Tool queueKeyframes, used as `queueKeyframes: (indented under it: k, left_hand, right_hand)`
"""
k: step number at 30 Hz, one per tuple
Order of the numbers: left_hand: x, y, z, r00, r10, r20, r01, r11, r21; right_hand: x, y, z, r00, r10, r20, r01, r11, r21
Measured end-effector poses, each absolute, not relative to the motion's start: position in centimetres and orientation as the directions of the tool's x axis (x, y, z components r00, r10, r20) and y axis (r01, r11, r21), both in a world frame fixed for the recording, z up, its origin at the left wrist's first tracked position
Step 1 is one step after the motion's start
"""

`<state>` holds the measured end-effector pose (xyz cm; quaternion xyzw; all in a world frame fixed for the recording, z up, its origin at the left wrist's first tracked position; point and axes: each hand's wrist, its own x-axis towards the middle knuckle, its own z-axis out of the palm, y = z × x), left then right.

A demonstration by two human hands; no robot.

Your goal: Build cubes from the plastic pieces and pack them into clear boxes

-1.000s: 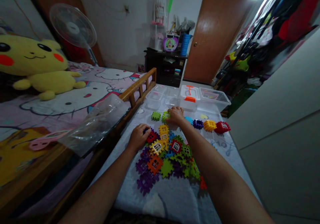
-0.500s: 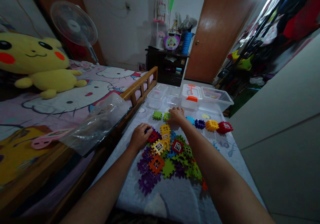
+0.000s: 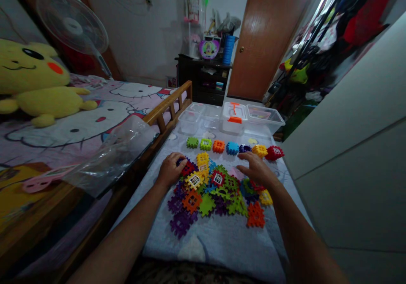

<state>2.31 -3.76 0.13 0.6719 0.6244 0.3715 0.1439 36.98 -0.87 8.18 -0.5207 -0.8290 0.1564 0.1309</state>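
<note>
A heap of colourful interlocking building blocks [image 3: 207, 205], flat notched squares and some window pieces, lies on the cloth-covered table. My left hand [image 3: 171, 170] rests at the heap's left edge beside a red window block [image 3: 189, 167], thumb and fingers apart. Over the heap's right side, my right hand [image 3: 256, 169] hovers with thumb and fingers spread, holding nothing. Beyond the heap runs a row of assembled cubes: green [image 3: 192, 142], lime [image 3: 206, 144], orange [image 3: 218, 146], light blue [image 3: 232, 148], dark blue [image 3: 245, 148], yellow [image 3: 259, 150] and a red one [image 3: 274, 152].
Clear plastic boxes [image 3: 190, 121] stand at the table's far end, one with an orange-handled lid [image 3: 234, 111]. A wooden bed rail [image 3: 165, 115] borders the left side, with a plastic bag [image 3: 117, 153] over it. A white cabinet [image 3: 349, 148] borders the right.
My right hand has moved from the lime cube back and to the right, over the heap, uncovering the orange cube. My left hand stays by the heap. The view has shifted slightly.
</note>
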Motion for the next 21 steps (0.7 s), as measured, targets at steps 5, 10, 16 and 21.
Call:
queueKeyframes:
  k: [5, 10, 16, 21]
  left_hand:
    - [2.4, -3.8, 0.1, -0.065, 0.945, 0.321, 0.741, -0.17, 0.65]
    - [2.4, -3.8, 0.2, -0.071, 0.947, 0.312, 0.741, -0.159, 0.653]
    - [2.3, -3.8, 0.3, -0.073, 0.95, 0.304, 0.732, -0.156, 0.663]
    - [2.3, -3.8, 0.4, -0.085, 0.949, 0.303, 0.718, -0.152, 0.679]
  right_hand:
    - [37.0, -4.3, 6.6, -0.465, 0.885, 0.032, 0.783, 0.428, -0.452]
    - [35.3, -4.5, 7.3, -0.534, 0.845, 0.008, 0.769, 0.489, -0.412]
    - [32.9, -2.7, 8.1, -0.525, 0.851, 0.024, 0.769, 0.486, -0.415]
    - [29.4, -1.0, 6.9, -0.619, 0.782, 0.072, 0.688, 0.585, -0.429]
